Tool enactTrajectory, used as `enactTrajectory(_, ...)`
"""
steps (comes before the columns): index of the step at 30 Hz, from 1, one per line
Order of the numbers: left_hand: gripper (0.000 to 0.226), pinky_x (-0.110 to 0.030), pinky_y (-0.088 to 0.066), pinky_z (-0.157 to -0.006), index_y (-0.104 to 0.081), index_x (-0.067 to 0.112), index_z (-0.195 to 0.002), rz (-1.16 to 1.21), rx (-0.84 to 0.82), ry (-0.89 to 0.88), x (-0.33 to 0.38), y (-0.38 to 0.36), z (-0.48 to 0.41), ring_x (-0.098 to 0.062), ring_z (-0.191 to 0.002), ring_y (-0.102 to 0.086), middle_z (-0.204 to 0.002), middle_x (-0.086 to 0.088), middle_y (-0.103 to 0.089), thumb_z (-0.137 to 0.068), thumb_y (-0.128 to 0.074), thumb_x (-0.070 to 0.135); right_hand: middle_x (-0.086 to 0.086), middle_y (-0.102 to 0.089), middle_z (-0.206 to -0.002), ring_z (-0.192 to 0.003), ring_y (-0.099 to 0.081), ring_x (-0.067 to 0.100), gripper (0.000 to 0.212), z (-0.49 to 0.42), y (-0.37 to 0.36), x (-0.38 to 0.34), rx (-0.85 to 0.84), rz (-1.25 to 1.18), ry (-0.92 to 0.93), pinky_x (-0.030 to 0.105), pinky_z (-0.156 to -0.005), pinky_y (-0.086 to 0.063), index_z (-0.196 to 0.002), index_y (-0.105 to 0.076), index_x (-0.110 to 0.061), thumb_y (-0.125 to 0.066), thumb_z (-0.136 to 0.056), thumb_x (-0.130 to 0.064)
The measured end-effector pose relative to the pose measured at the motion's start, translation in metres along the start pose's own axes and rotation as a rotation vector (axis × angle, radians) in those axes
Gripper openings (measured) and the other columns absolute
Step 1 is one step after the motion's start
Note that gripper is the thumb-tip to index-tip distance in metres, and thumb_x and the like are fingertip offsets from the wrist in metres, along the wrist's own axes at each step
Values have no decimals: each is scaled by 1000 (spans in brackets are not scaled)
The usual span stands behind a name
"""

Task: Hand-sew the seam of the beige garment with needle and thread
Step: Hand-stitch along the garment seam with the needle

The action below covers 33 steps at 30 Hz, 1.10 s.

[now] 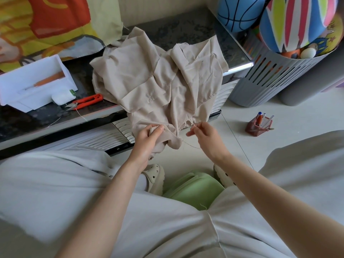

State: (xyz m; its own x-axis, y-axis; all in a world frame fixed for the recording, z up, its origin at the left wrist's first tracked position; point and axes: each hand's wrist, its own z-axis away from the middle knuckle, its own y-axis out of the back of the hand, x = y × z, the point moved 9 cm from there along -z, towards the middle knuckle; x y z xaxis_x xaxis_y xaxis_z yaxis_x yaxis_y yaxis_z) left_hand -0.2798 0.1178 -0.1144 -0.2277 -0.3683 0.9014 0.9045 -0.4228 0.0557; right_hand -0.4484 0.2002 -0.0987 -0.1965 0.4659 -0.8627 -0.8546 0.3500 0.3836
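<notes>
Beige garment [158,77], draped off the table [186,28] edge beyond both hands, hem bunched in grip of left hand [147,140]; needle [194,124], pinched by right hand [206,138], long axis slanting from its fingertips toward the hem.

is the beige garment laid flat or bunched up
Bunched up: the beige garment lies in rumpled folds on the tabletop, its lower edge hanging off, gripped by the left hand.

Left hand [147,140]: grips the beige garment's [158,77] lower edge
Right hand [204,135]: pinches the needle [194,125], thread [191,145] trailing
Surface [186,28]: garment, orange snips [87,101]
</notes>
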Motion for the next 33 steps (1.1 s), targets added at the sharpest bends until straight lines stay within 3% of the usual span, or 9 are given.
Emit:
enactTrajectory(3,29,-26,-7,-48,-69,33,-73,27,-59,9,-1,-6,-1,-11,-53,-22,-65,-4,-38,-96,-52,30,-6,-70,-102,-54,-48,-9,22,0,-5,-9,-19,-95,28,21,-65,-34,-80,-48,-24,-40,-97,-14)
enactTrajectory(6,22,-19,-9,-43,-64,25,-78,38,-98,26,-6,-9,-3,-10,-49,-20,-58,-1,-34,-96,-52,29,-7,-69,-104,-61,-45,-3,20,-1,-20,-13,-84,-121,10,20,-64,-33,-81,-48,-22,-40,-98,-14)
enactTrajectory(10,17,-14,-10,-41,-60,23,-83,31,-198,25,-7,-17,-1,-8,-42,-17,-49,4,-30,-97,-50,28,-4,-49,-66,-52,-39,3,22,4,-46,-17,-238,-151,-47,17,-52,-32,-78,-44,-18,-43,-99,-16)
enactTrajectory(12,17,-15,-10,-41,-57,21,-82,33,-207,25,-7,-17,-1,-9,-41,-17,-49,4,-30,-97,-51,27,-4,-42,-61,-47,-37,2,23,6,-51,-17,-278,-139,-51,15,-48,-31,-77,-41,-18,-42,-100,-17)
enactTrajectory(18,22,-17,-16,-37,-50,9,-81,1,-177,4,-9,-15,-1,-9,-35,-27,-50,5,-42,-93,-59,26,-2,-41,-65,-46,-44,-3,12,7,-32,-26,-171,-156,21,7,-45,-35,-91,-49,-6,-41,-100,-9)
enactTrajectory(22,30,-13,-23,-33,-55,-7,-101,3,-165,5,-8,-16,1,-8,-39,-41,-69,-13,-50,-95,-55,23,-14,-44,-51,-41,-46,-4,15,7,-21,-31,-139,-113,122,7,-48,-35,-98,-58,2,-45,-98,-7)
enactTrajectory(25,38,-21,-26,-43,-54,-5,-100,55,-158,15,-8,-14,-1,-17,-54,-43,-80,-14,-50,-90,-62,31,-4,-56,-61,-51,-56,-1,16,10,-23,-32,-160,-49,153,9,-54,-37,-99,-61,0,-48,-97,-9)
enactTrajectory(29,32,-27,-34,-53,-59,7,-95,82,-154,28,-9,-11,-3,-18,-66,-52,-82,-14,-59,-85,-65,37,17,-67,-85,-81,-70,25,14,9,-26,-27,-173,-12,169,36,-81,-54,-97,-63,-8,-49,-96,-8)
enactTrajectory(33,56,-41,-36,-71,-60,4,-94,105,-139,17,-8,-9,-3,-24,-82,-50,-89,-15,-60,-69,-70,52,13,-64,-81,-79,-70,14,13,12,-26,-28,-205,32,212,10,-61,-43,-96,-63,-12,-51,-95,-7)
